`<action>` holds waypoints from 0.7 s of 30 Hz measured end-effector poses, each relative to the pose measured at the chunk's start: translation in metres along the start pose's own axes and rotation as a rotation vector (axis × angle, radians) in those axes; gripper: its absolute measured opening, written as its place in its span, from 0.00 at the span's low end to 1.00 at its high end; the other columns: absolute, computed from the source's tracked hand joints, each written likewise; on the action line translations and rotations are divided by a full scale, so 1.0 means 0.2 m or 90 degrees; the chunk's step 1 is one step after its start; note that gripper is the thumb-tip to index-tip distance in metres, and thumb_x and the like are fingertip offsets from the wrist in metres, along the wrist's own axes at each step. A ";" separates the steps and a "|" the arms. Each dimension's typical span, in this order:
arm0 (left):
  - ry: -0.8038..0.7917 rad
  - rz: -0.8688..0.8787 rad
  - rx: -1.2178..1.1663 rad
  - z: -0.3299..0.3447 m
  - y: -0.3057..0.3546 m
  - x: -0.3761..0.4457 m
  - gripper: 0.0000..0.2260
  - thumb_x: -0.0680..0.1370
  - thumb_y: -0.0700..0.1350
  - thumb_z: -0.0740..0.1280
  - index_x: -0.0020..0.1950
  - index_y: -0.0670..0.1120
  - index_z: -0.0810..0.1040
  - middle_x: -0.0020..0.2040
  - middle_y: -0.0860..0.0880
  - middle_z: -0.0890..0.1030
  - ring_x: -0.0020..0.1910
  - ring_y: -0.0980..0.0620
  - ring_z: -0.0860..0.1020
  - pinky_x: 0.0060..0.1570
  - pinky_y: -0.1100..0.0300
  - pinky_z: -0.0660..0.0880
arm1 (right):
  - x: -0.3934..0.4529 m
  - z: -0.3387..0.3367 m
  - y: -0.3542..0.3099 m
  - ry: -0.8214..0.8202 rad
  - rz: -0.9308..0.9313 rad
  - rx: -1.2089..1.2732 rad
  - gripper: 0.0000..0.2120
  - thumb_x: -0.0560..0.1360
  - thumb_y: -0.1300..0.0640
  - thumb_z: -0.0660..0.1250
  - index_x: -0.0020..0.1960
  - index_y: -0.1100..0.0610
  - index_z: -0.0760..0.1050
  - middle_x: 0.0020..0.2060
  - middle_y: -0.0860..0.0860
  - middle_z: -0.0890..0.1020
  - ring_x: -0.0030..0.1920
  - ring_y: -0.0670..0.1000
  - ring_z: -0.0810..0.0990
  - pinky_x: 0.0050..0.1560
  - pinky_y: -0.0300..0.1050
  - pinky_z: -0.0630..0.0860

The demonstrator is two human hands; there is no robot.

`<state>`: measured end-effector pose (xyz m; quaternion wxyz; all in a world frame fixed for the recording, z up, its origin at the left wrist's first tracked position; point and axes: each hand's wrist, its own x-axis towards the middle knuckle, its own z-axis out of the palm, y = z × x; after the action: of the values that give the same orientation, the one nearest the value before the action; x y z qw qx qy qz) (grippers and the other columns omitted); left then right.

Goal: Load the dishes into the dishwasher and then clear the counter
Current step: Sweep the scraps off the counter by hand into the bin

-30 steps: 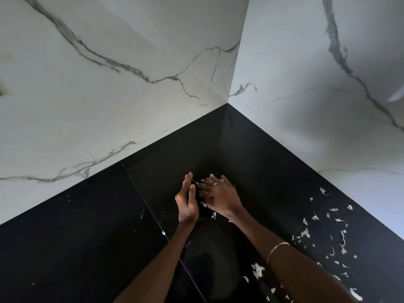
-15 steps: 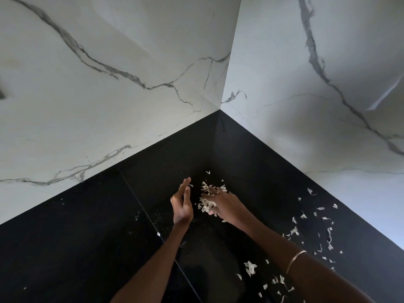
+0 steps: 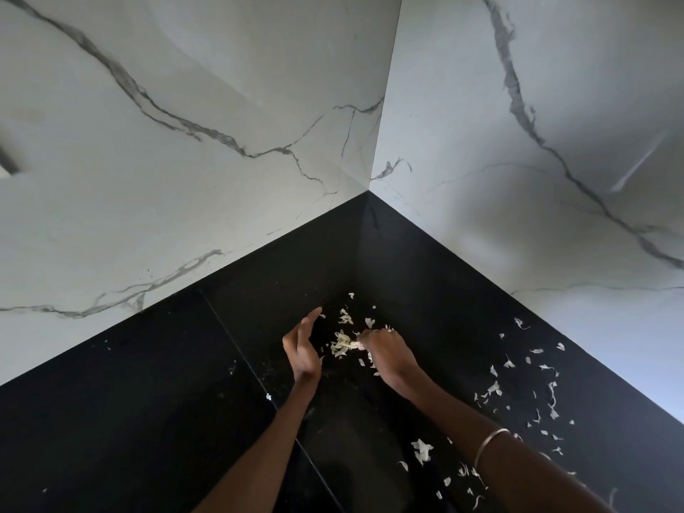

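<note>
Pale papery peel scraps [image 3: 342,344] lie in a small heap on the black counter [image 3: 148,401] near the corner. My left hand [image 3: 301,349] stands on its edge just left of the heap, fingers straight and slightly cupped toward it. My right hand [image 3: 386,351] lies palm down right of the heap, its fingers curled over and gathering some scraps at the fingertips. A thin bangle [image 3: 488,444] sits on my right forearm.
More loose peel scraps [image 3: 518,386] are scattered along the counter at the right wall, and others [image 3: 422,449] lie near my right forearm. White veined marble walls [image 3: 185,142] meet in the corner behind the hands. A seam line [image 3: 240,357] crosses the counter.
My right hand has dragged scraps into a heap toward my left hand, and its fingers have curled in. The left hand has stayed upright beside the heap. The view has shifted slightly.
</note>
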<state>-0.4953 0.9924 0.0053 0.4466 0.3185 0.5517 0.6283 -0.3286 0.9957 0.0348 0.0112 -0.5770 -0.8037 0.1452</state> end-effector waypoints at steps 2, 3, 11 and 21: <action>-0.011 -0.050 -0.052 0.01 0.00 -0.03 0.17 0.83 0.44 0.56 0.56 0.39 0.83 0.55 0.46 0.84 0.61 0.51 0.79 0.67 0.52 0.70 | 0.00 -0.01 0.00 0.031 0.053 0.031 0.09 0.78 0.65 0.64 0.53 0.54 0.80 0.41 0.50 0.82 0.42 0.48 0.81 0.41 0.44 0.81; -0.016 -0.089 -0.097 0.02 0.00 -0.05 0.18 0.83 0.45 0.55 0.57 0.38 0.82 0.56 0.44 0.84 0.61 0.50 0.80 0.68 0.50 0.70 | 0.01 -0.02 0.01 0.058 0.091 0.075 0.09 0.78 0.65 0.64 0.50 0.54 0.81 0.39 0.50 0.83 0.38 0.47 0.81 0.38 0.44 0.82; -0.029 -0.455 -0.509 0.11 0.10 -0.14 0.22 0.83 0.49 0.51 0.64 0.37 0.76 0.63 0.36 0.79 0.62 0.39 0.77 0.60 0.45 0.73 | 0.00 -0.21 -0.10 0.125 0.096 0.384 0.08 0.70 0.53 0.76 0.49 0.50 0.85 0.36 0.45 0.86 0.36 0.39 0.83 0.41 0.34 0.77; -0.050 -0.534 -0.625 0.16 0.15 -0.22 0.21 0.82 0.49 0.52 0.60 0.40 0.81 0.60 0.41 0.81 0.62 0.40 0.78 0.64 0.45 0.71 | -0.11 -0.16 -0.27 -0.038 0.010 0.255 0.11 0.79 0.56 0.62 0.54 0.53 0.82 0.49 0.50 0.84 0.52 0.48 0.81 0.57 0.43 0.76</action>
<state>-0.4564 0.9659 0.0452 0.7678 -0.1430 0.2610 0.5674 -0.3649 0.9668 0.0819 0.1004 -0.5646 -0.7544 0.3193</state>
